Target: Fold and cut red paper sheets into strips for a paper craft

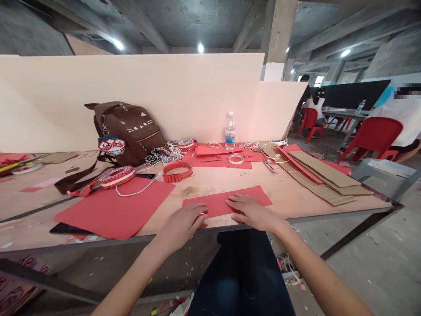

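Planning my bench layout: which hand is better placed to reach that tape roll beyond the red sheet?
Probably the right hand: it rests on the red paper sheet, nearest the tape roll; the left hand sits farther off at the sheet's left edge.

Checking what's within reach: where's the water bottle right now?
In the head view, the plastic water bottle stands upright at the far edge of the wooden table, right of the brown backpack, just behind the red paper.
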